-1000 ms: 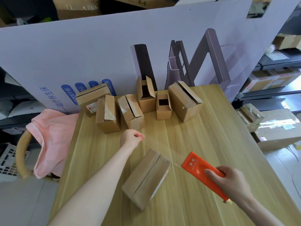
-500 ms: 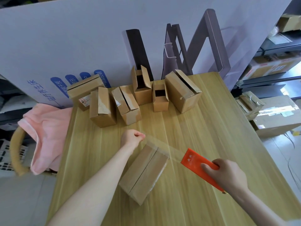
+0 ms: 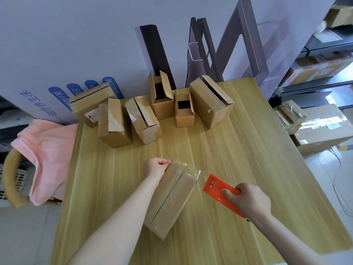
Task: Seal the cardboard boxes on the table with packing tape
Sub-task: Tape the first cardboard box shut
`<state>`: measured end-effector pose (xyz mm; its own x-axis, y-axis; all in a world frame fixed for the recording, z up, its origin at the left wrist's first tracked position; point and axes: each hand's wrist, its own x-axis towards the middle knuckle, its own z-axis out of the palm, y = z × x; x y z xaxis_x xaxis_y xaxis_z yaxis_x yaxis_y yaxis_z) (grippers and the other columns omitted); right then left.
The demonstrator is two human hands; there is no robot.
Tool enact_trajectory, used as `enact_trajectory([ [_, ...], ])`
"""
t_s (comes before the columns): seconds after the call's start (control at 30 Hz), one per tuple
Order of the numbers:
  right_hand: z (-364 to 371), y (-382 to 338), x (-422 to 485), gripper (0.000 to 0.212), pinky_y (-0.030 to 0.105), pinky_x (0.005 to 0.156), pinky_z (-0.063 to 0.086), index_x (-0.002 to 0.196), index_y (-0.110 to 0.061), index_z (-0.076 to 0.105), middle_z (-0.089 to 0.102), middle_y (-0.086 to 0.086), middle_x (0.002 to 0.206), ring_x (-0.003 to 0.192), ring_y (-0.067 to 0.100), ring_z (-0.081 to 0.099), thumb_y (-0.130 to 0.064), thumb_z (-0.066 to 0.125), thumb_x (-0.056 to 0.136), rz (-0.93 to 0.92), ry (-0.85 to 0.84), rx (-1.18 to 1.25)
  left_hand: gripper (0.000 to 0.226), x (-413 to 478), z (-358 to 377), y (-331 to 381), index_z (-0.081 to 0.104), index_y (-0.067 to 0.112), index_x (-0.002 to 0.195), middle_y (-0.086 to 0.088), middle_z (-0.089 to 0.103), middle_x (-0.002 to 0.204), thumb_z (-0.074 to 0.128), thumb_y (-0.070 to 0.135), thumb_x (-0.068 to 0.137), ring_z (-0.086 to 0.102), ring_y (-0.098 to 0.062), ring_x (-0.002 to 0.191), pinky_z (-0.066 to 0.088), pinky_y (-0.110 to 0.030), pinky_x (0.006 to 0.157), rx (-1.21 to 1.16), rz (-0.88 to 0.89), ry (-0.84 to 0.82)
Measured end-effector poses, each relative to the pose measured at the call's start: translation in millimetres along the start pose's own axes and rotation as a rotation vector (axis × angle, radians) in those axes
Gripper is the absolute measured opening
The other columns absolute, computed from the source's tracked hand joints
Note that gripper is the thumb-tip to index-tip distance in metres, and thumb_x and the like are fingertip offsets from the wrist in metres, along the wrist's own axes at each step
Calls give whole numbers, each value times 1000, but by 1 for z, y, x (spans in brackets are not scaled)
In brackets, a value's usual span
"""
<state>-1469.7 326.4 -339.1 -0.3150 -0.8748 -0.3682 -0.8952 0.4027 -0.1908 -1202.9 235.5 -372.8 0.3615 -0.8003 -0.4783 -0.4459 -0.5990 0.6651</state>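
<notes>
A closed cardboard box [image 3: 170,201] lies at an angle on the wooden table [image 3: 238,153], near the front. My left hand [image 3: 155,167] pinches the free end of a clear tape strip [image 3: 188,168] at the box's far corner. The strip runs across the far end of the box to the orange tape dispenser [image 3: 214,188]. My right hand [image 3: 248,201] grips the dispenser just right of the box. Several more boxes [image 3: 145,119] stand in a row at the back of the table, some with open flaps.
A large white board [image 3: 76,44] leans behind the table. A pink cloth [image 3: 47,150] hangs over a chair at the left. Shelves with cartons [image 3: 321,69] and boxes on the floor [image 3: 321,131] are to the right.
Both hands came closer to the box: the left hand now holds the tape end at the box's far corner, and the dispenser has moved in toward the box's right side.
</notes>
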Motion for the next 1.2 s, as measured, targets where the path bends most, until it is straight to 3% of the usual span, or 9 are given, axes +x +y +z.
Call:
enact_trajectory([
  [0.13, 8, -12, 7, 44, 19, 46, 34, 73, -19, 65, 57, -10, 61, 56, 9, 56, -62, 54, 76, -10, -15, 8, 30, -4, 3, -3, 72, 14, 110, 0, 70, 115, 71, 31, 85, 62, -15, 106, 41, -19, 84, 17, 22, 26],
  [0.27, 8, -19, 11, 44, 21, 50, 45, 74, -18, 65, 60, -8, 63, 57, 12, 60, -61, 53, 75, -15, -37, 6, 76, -11, 2, -9, 41, 9, 144, -4, 49, 143, 69, 45, 83, 47, -22, 131, 39, -32, 105, 110, -30, 35],
  [0.37, 8, -21, 13, 44, 20, 47, 42, 74, -18, 65, 60, -8, 62, 56, 10, 59, -60, 52, 75, -32, -24, -11, 46, -24, 1, -15, 58, 10, 129, -4, 65, 123, 61, 37, 92, 61, -19, 109, 44, -25, 85, 24, 69, 140],
  [0.43, 7, -23, 15, 42, 20, 45, 34, 72, -18, 64, 58, -8, 60, 54, 9, 56, -58, 52, 75, -54, -9, -34, 30, -33, 3, -21, 69, 14, 99, -4, 70, 87, 51, 38, 97, 62, -20, 81, 45, -31, 70, 23, 133, 100],
  [0.53, 6, -30, 18, 42, 21, 44, 30, 65, -17, 58, 55, -8, 57, 51, 9, 51, -57, 52, 76, -82, 8, -68, 44, -46, 9, -30, 44, 22, 59, 4, 39, 51, 43, 42, 98, 40, -19, 53, 29, -33, 52, 133, 187, -18],
  [0.7, -2, -44, 23, 43, 23, 43, 22, 57, -17, 44, 48, -8, 54, 45, 8, 39, -54, 52, 78, -143, 28, -193, 46, -44, 14, -36, 38, 26, 56, 7, 35, 48, 43, 43, 98, 36, -16, 49, 25, -31, 49, 132, 226, 41],
  [0.9, -8, -61, 20, 44, 25, 46, 25, 56, -20, 35, 39, -9, 53, 56, 19, 46, -50, 51, 83, -257, 72, -307, 44, -43, 18, -38, 63, 15, 78, 9, 43, 51, 40, 46, 99, 48, -20, 55, 29, -29, 48, 150, 219, 85],
  [1.07, -13, -67, 21, 35, 26, 56, 32, 65, -22, 45, 38, -8, 57, 64, 21, 49, -48, 50, 88, -282, 64, -308, 47, -45, 20, -36, 64, 11, 81, -2, 59, 62, 39, 45, 100, 41, -11, 50, 27, -27, 46, 147, 204, 114],
  [1.2, -15, -72, 18, 27, 26, 58, 35, 75, -23, 50, 48, -5, 67, 67, 20, 50, -46, 49, 90, -315, 71, -305, 46, -48, 20, -33, 59, 12, 75, -12, 62, 71, 38, 44, 100, 48, -22, 56, 27, -29, 46, 163, 203, 120],
])
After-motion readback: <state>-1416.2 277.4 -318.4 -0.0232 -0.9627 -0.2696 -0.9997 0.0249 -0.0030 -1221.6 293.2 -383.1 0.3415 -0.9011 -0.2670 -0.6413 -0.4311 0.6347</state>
